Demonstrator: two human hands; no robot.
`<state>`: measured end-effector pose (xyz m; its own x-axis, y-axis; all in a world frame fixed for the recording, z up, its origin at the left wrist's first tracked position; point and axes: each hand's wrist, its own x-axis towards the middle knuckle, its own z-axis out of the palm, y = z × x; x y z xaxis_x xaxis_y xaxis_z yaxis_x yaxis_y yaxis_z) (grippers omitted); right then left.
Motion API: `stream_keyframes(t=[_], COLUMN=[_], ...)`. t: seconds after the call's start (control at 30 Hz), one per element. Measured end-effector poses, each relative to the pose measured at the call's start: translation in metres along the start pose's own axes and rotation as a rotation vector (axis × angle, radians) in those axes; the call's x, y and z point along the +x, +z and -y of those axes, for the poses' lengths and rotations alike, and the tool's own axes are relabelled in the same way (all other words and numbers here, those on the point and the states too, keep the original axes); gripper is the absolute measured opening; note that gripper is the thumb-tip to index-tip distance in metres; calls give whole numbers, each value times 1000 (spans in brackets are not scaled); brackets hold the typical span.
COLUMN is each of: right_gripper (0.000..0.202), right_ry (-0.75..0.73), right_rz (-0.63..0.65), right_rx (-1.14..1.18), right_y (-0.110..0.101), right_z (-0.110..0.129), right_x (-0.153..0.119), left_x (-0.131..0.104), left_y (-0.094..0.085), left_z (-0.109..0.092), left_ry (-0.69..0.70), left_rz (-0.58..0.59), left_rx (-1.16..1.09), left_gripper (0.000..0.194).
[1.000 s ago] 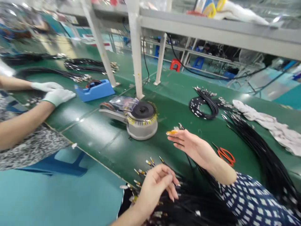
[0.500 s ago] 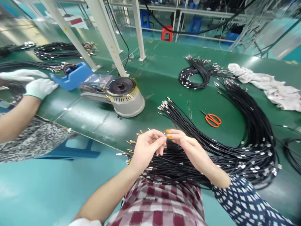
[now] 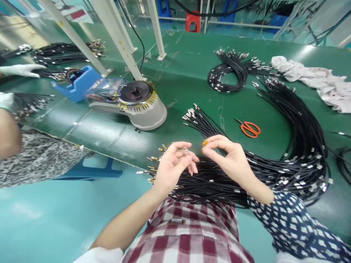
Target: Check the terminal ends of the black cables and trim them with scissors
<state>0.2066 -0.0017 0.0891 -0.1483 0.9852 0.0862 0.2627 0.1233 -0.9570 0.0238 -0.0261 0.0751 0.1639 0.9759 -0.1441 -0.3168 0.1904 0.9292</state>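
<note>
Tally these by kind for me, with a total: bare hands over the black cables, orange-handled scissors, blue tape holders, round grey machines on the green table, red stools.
Bare hands: 2 (left hand, right hand), over black cables
Orange-handled scissors: 1
Blue tape holder: 1
Round grey machine: 1
Red stool: 1
Total: 6

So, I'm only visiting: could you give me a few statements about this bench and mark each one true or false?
1. Black cables lie beneath the person's left hand and right hand. True.
2. The person's hands are clasped together. False: a gap shows between them.
3. The scissors have blue handles. False: the scissors have orange handles.
4. A blue dispenser stands beside the grey machine. True.
5. The pale cloth lies on the floor. False: the pale cloth lies on the green bench.
</note>
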Motion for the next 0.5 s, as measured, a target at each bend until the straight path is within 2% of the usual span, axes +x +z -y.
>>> stream_keyframes(t=[0.1,0.17,0.27,0.5], right_gripper=[20,20,18,15], right_ry=[194,260,264,238], right_rz=[63,135,180,157], right_rx=[219,306,318,268], right_y=[0,2,8,13], right_z=[-4,-6,-8,-11], right_x=[-1,-4,-6,-7], left_x=[-4,-6,-8,-6], left_y=[2,2,1,-1], left_z=[2,4,6,5], left_ry=[4,-28,-64,-92], left_rz=[-39,-16,12,15], left_rx=[41,75,87,83], left_gripper=[35,37,34,32])
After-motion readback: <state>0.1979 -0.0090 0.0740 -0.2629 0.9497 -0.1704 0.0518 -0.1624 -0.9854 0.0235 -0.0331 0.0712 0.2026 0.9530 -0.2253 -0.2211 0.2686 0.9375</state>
